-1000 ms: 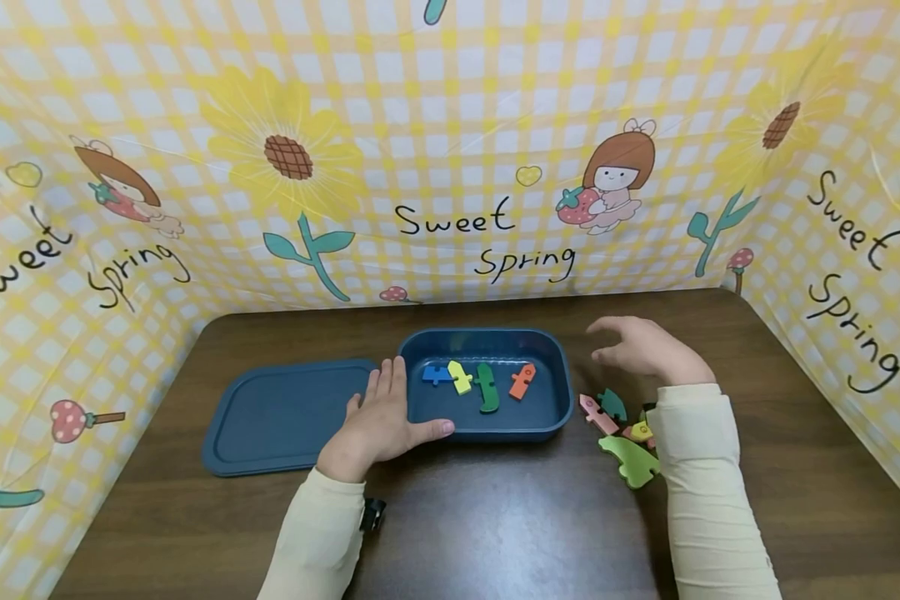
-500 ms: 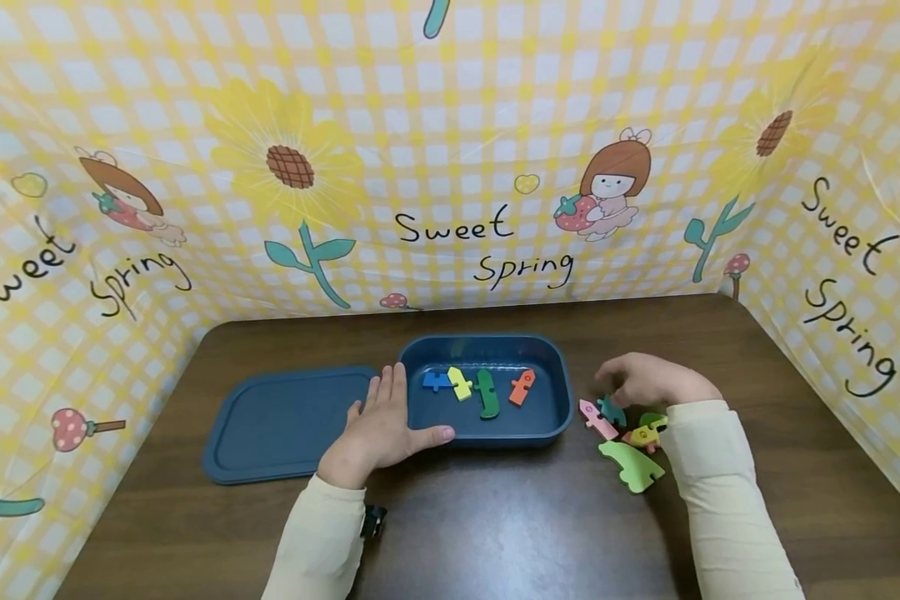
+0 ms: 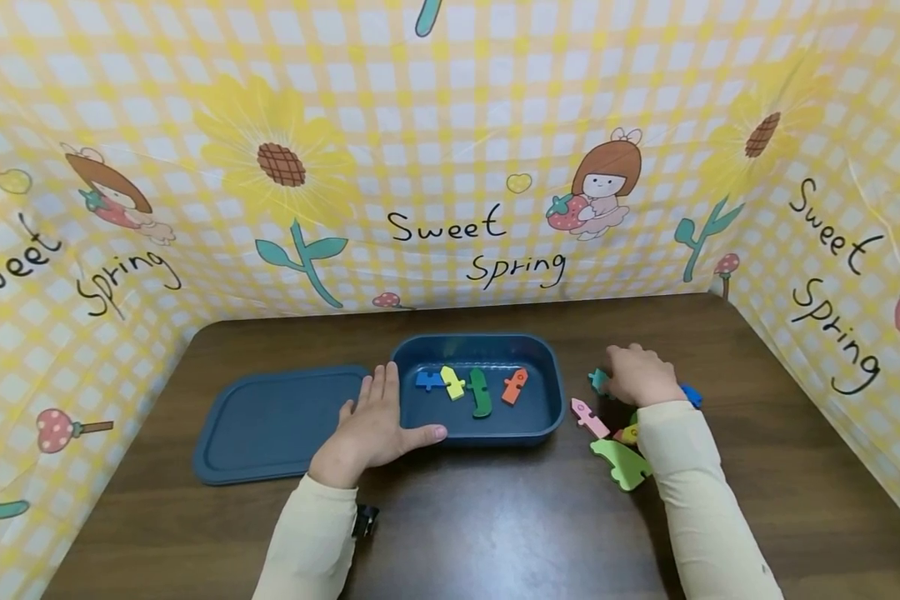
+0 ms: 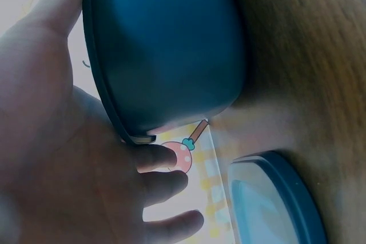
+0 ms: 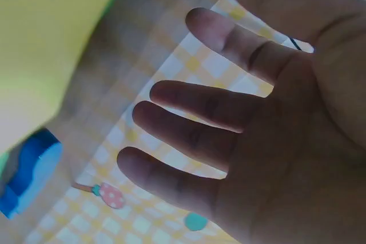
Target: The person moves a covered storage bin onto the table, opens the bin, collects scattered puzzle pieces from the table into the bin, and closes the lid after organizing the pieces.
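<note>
My left hand [image 3: 367,429] rests against the left end of the dark blue box [image 3: 521,422], fingers straight along its side and thumb at the front rim. Inside lie a blue piece [image 3: 430,381], a yellow piece [image 3: 452,383], a green hooked piece [image 3: 480,393] and an orange pointed piece [image 3: 515,387]. My right hand [image 3: 642,375] hovers over loose pieces right of the box. Its fingers [image 5: 194,107] are loosely extended in the right wrist view, holding nothing. Around it lie a teal piece [image 3: 598,382], a pink pointed piece [image 3: 589,418], a light green piece [image 3: 621,464] and a blue piece [image 3: 692,395].
The box's dark blue lid [image 3: 277,425] lies flat on the brown wooden table [image 3: 495,525], left of the box. A yellow checked cloth [image 3: 450,125] rises behind and at both sides. A yellow piece [image 3: 628,434] shows partly beside the right sleeve.
My right hand has come down over the loose pieces and then shifted right. The teal piece has moved farther back. A blue piece now shows beyond the right wrist. My left hand stays put.
</note>
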The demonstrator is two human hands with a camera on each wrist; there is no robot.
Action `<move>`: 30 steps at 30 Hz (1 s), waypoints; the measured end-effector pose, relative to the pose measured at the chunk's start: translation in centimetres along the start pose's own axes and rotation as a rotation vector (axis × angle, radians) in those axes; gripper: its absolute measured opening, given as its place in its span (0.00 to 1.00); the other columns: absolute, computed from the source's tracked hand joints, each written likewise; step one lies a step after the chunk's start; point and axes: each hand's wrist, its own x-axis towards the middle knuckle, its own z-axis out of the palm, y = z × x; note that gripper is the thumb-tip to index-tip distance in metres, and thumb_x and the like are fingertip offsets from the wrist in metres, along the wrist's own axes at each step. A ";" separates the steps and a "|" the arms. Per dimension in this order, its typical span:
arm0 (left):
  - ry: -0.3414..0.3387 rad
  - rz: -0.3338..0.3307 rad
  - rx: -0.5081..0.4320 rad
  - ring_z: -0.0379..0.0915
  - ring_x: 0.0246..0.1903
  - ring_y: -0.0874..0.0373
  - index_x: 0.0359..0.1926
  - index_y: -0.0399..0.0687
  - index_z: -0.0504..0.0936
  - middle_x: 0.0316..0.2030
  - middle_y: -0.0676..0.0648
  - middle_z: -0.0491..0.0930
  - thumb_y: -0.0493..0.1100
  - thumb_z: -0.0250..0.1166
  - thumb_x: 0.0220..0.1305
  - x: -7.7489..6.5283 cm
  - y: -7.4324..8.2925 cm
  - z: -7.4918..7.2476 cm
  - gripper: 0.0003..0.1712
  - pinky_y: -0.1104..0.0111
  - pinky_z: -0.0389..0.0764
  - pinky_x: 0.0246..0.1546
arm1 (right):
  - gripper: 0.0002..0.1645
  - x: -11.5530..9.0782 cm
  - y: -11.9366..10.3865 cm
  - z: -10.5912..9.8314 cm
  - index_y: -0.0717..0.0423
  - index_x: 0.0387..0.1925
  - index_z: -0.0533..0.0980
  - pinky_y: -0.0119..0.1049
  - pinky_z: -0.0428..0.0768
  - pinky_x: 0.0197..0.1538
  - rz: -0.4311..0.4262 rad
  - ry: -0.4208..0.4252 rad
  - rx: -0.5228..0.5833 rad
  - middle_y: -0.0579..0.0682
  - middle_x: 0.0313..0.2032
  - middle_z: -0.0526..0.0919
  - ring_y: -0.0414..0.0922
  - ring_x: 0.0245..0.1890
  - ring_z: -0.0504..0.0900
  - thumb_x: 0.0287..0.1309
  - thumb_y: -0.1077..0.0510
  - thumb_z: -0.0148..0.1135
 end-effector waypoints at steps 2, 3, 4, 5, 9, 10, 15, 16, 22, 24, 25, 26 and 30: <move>0.000 -0.001 -0.001 0.28 0.77 0.38 0.80 0.38 0.31 0.79 0.35 0.33 0.77 0.64 0.57 0.0 -0.1 0.0 0.74 0.35 0.40 0.69 | 0.18 0.1 0.0 0.0 0.63 0.43 0.77 0.55 0.76 0.40 0.009 -0.016 0.008 0.60 0.36 0.77 0.58 0.38 0.76 0.62 0.53 0.69; 0.001 0.000 -0.002 0.28 0.77 0.37 0.80 0.38 0.31 0.79 0.35 0.33 0.77 0.64 0.57 0.0 -0.1 -0.1 0.74 0.35 0.40 0.69 | 0.18 0.1 0.0 0.0 0.63 0.42 0.77 0.53 0.75 0.39 0.008 -0.031 0.019 0.59 0.35 0.77 0.56 0.37 0.75 0.62 0.52 0.69; 0.001 0.001 -0.003 0.28 0.77 0.37 0.80 0.38 0.32 0.79 0.35 0.33 0.77 0.64 0.57 0.0 -0.1 -0.1 0.74 0.35 0.40 0.69 | 0.19 0.2 0.0 0.0 0.63 0.42 0.77 0.50 0.74 0.38 0.007 -0.045 0.025 0.57 0.34 0.77 0.55 0.36 0.74 0.61 0.51 0.70; 0.001 0.001 -0.004 0.28 0.77 0.37 0.80 0.38 0.32 0.79 0.35 0.33 0.77 0.64 0.57 0.0 -0.1 -0.1 0.74 0.35 0.40 0.69 | 0.20 0.2 0.0 0.0 0.63 0.41 0.77 0.48 0.73 0.37 0.005 -0.054 0.027 0.56 0.34 0.77 0.54 0.36 0.74 0.60 0.51 0.71; 0.007 0.006 -0.014 0.29 0.77 0.37 0.80 0.37 0.33 0.79 0.35 0.34 0.77 0.64 0.57 -0.1 -0.1 0.0 0.74 0.35 0.40 0.69 | 0.17 0.3 -0.1 0.1 0.63 0.43 0.78 0.47 0.72 0.36 0.013 -0.063 0.014 0.56 0.35 0.78 0.54 0.35 0.74 0.58 0.55 0.71; 0.009 0.009 -0.013 0.29 0.77 0.37 0.80 0.37 0.33 0.79 0.34 0.34 0.77 0.64 0.57 -0.1 -0.1 0.0 0.74 0.35 0.40 0.69 | 0.16 0.3 -0.1 0.1 0.63 0.42 0.78 0.47 0.72 0.36 0.017 -0.064 0.011 0.57 0.35 0.77 0.54 0.35 0.74 0.58 0.56 0.70; 0.006 0.011 -0.006 0.31 0.77 0.37 0.80 0.37 0.33 0.79 0.34 0.34 0.78 0.63 0.56 -0.1 -0.1 0.1 0.74 0.35 0.40 0.69 | 0.23 0.3 -0.2 0.3 0.67 0.47 0.77 0.49 0.74 0.37 0.057 -0.086 0.014 0.60 0.37 0.77 0.55 0.36 0.74 0.61 0.52 0.70; 0.003 0.008 -0.004 0.30 0.77 0.37 0.80 0.37 0.33 0.79 0.34 0.34 0.78 0.63 0.56 -0.1 -0.1 0.1 0.74 0.35 0.40 0.69 | 0.25 0.3 -0.2 0.3 0.68 0.48 0.77 0.50 0.74 0.37 0.059 -0.088 0.011 0.60 0.37 0.78 0.55 0.36 0.74 0.61 0.51 0.70; -0.005 -0.002 -0.009 0.29 0.77 0.37 0.80 0.39 0.32 0.79 0.35 0.33 0.76 0.64 0.57 -0.2 0.0 0.1 0.73 0.35 0.40 0.69 | 0.20 0.2 -0.3 0.2 0.68 0.47 0.77 0.51 0.75 0.37 0.034 -0.064 -0.026 0.61 0.38 0.79 0.54 0.35 0.74 0.59 0.58 0.68; -0.009 -0.006 -0.007 0.29 0.77 0.37 0.80 0.39 0.31 0.79 0.35 0.33 0.77 0.64 0.57 -0.2 0.0 0.1 0.73 0.34 0.40 0.69 | 0.18 0.2 -0.3 0.1 0.69 0.47 0.77 0.50 0.74 0.37 0.015 -0.054 -0.032 0.62 0.39 0.80 0.54 0.35 0.75 0.58 0.62 0.66; -0.008 -0.005 -0.009 0.29 0.77 0.37 0.80 0.39 0.31 0.79 0.35 0.33 0.76 0.64 0.57 -0.2 0.0 0.0 0.73 0.34 0.41 0.68 | 0.17 0.1 -0.3 0.0 0.69 0.47 0.77 0.50 0.75 0.38 0.006 -0.048 -0.032 0.63 0.40 0.80 0.54 0.35 0.75 0.57 0.63 0.65; -0.008 -0.005 -0.009 0.29 0.77 0.37 0.80 0.39 0.31 0.79 0.35 0.33 0.76 0.64 0.57 -0.2 0.0 0.0 0.73 0.34 0.41 0.68 | 0.18 0.1 -0.3 0.0 0.70 0.48 0.77 0.50 0.75 0.38 -0.003 -0.038 -0.029 0.63 0.40 0.80 0.54 0.35 0.75 0.57 0.65 0.64; -0.007 -0.004 -0.009 0.29 0.77 0.37 0.80 0.39 0.31 0.79 0.36 0.32 0.76 0.64 0.57 -0.3 0.0 -0.1 0.73 0.34 0.41 0.69 | 0.13 0.2 -0.1 -0.3 0.71 0.44 0.77 0.47 0.73 0.37 -0.058 0.019 -0.008 0.60 0.35 0.78 0.53 0.33 0.73 0.56 0.68 0.60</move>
